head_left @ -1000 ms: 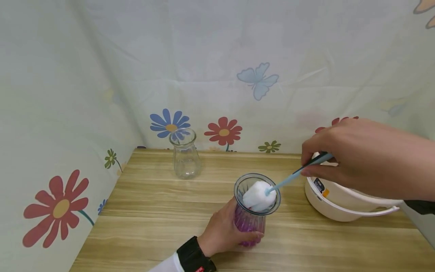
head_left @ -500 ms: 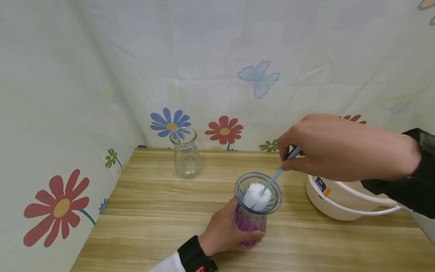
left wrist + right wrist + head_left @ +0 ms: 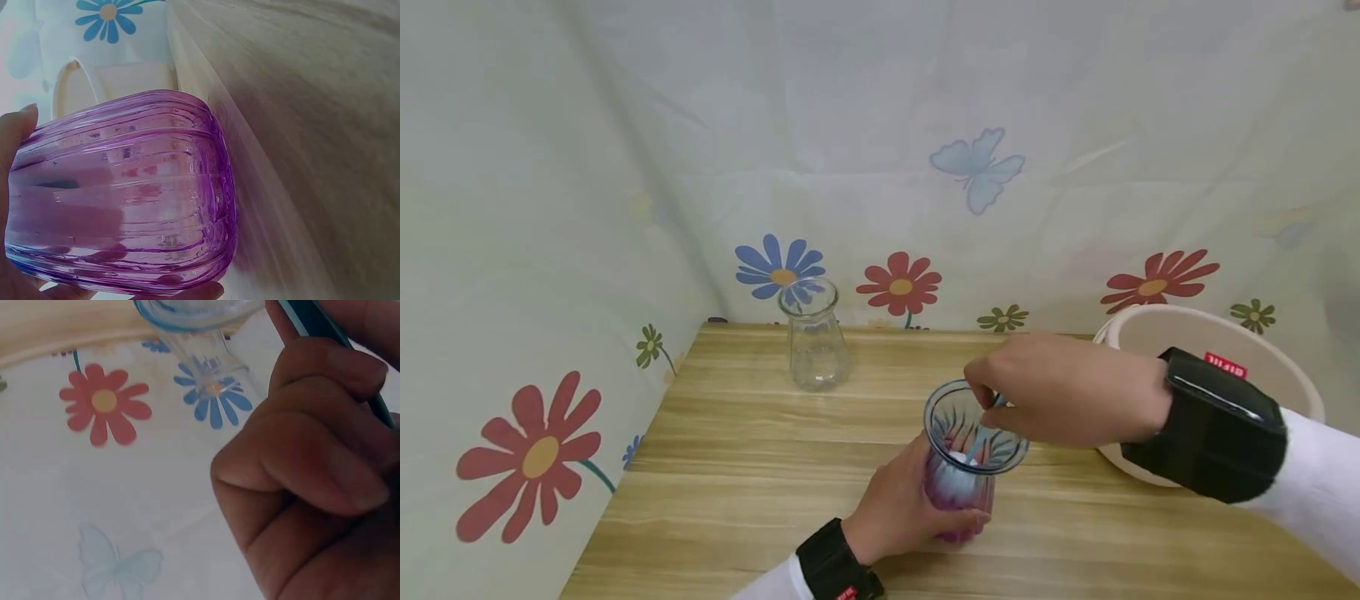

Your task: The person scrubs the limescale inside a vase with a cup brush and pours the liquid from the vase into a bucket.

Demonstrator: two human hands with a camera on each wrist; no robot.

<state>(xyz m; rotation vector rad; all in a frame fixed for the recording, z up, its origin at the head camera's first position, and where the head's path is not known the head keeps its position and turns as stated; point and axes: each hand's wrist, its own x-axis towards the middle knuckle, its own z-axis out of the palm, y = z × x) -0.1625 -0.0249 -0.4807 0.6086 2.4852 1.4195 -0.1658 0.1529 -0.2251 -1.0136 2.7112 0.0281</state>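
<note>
My left hand [image 3: 891,504] grips the lower body of a ribbed glass vase [image 3: 983,493], blue at the flared rim and purple toward the base. In the left wrist view the purple vase [image 3: 150,187] lies across the picture, fingers at its sides. Over the rim, my right hand [image 3: 1067,387] pinches a light blue sponge brush [image 3: 979,443]. Its white sponge head sits down inside the vase, seen through the glass. The right wrist view shows curled fingers around the dark teal side of the brush handle [image 3: 319,325].
A clear glass vase [image 3: 817,354] stands at the back left of the wooden table [image 3: 737,467]. At the right, a cream bucket [image 3: 1217,321] is partly hidden behind my right wrist. A flower-printed curtain [image 3: 850,167] hangs behind the table.
My right hand has moved left and down to the vase's rim. The sponge head has gone from the vase's mouth down into its body. My left hand keeps its grip.
</note>
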